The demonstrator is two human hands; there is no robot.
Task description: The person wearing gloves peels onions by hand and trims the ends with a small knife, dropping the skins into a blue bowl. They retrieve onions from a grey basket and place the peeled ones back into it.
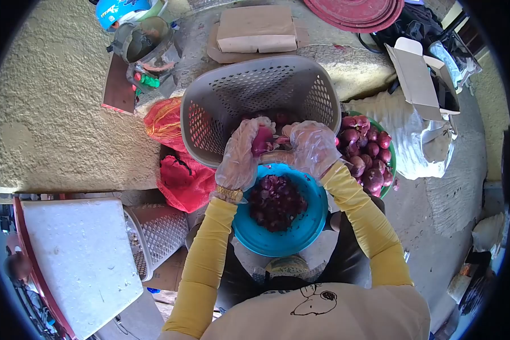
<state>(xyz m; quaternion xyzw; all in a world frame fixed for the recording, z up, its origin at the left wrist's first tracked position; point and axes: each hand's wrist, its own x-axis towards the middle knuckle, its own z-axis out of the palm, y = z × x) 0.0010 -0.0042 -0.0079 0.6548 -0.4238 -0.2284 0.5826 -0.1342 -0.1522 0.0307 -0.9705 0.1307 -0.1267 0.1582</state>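
My left hand [241, 150], in a clear plastic glove, is closed around a red onion [262, 140] at the near edge of the grey perforated basket [190, 127]. Close beside it, my right hand [316, 146], gloved too, has its fingers curled in toward the onion; what they pinch is hidden by the glove. Directly below both hands, a blue basin [317, 226] between my legs holds a heap of dark red onion skins and pieces [276, 203]. More onions lie shaded in the bottom of the basket.
Right of the basket, a green tub [392, 153] is heaped with whole red onions [373, 150]. Red mesh sacks [178, 178] lie on the left, near a white board [82, 255] and a second basket [163, 232]. Cardboard [256, 28] lies beyond.
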